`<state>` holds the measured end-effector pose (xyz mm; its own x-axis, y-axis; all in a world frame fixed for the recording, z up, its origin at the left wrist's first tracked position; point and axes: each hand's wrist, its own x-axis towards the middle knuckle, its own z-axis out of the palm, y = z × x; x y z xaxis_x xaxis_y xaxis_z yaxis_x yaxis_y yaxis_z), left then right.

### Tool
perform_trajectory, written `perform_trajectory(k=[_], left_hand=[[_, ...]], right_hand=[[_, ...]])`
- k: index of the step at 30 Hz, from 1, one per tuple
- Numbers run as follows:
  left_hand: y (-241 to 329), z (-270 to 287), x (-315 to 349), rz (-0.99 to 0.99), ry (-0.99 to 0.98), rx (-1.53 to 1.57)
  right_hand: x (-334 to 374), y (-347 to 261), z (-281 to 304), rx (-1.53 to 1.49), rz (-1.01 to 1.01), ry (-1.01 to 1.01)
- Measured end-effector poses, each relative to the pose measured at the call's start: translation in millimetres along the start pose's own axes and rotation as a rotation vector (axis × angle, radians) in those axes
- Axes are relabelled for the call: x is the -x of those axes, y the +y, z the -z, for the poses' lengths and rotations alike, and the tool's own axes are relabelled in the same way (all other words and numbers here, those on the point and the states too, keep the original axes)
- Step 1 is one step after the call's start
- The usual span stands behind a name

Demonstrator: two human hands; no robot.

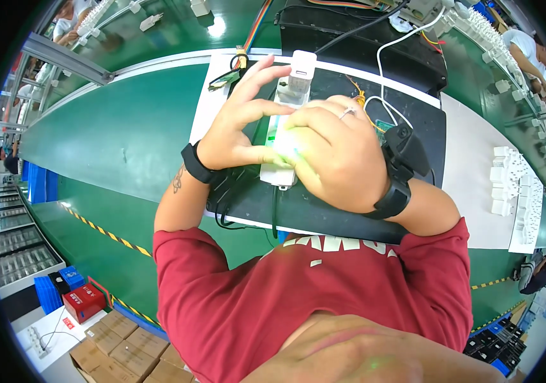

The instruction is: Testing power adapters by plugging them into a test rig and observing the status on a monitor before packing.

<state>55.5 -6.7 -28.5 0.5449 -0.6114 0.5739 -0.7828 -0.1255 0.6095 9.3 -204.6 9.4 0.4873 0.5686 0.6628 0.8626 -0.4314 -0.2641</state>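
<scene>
A white power strip [275,173] lies lengthwise on the black mat in front of me, with a white charger block [303,66] standing at its far end. My left hand [238,124] reaches over the strip's left side. Its fingers are spread apart, with the thumb and index fingertip at the strip. Curled over the strip's right side is my right hand [336,153], its fingers closed. Whatever they hold is hidden beneath them. A bright green glow shows on the strip between my hands. Each wrist wears a black band; the right one carries a bulky black device [407,150].
Behind the mat [247,201] stands a black case [356,45] with cables. Orange wires and a white cable [380,64] run down beside my right hand. Rows of white chargers [502,182] stand at the right. A rainbow ribbon cable [257,25] comes in from the far side.
</scene>
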Motion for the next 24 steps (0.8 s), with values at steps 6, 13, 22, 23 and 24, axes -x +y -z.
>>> perform_trajectory(k=[6, 13, 22, 23, 24], left_hand=[[-4, 6, -7, -0.018, 0.044, -0.154], [24, 0, -1, 0.005, 0.03, -0.096], [18, 2, 0, 0.021, 0.007, -0.097], [19, 2, 1, 0.013, 0.011, -0.098], [19, 1, 2, 0.017, 0.007, -0.082]], right_hand=[[-7, 6, -10, -0.071, -0.033, 0.044], [6, -26, 1, -0.023, -0.091, 0.036], [-45, 49, 28, -0.155, -0.268, 0.02], [-43, 52, 21, -0.17, -0.332, -0.032], [-42, 53, 16, -0.184, -0.371, -0.027]])
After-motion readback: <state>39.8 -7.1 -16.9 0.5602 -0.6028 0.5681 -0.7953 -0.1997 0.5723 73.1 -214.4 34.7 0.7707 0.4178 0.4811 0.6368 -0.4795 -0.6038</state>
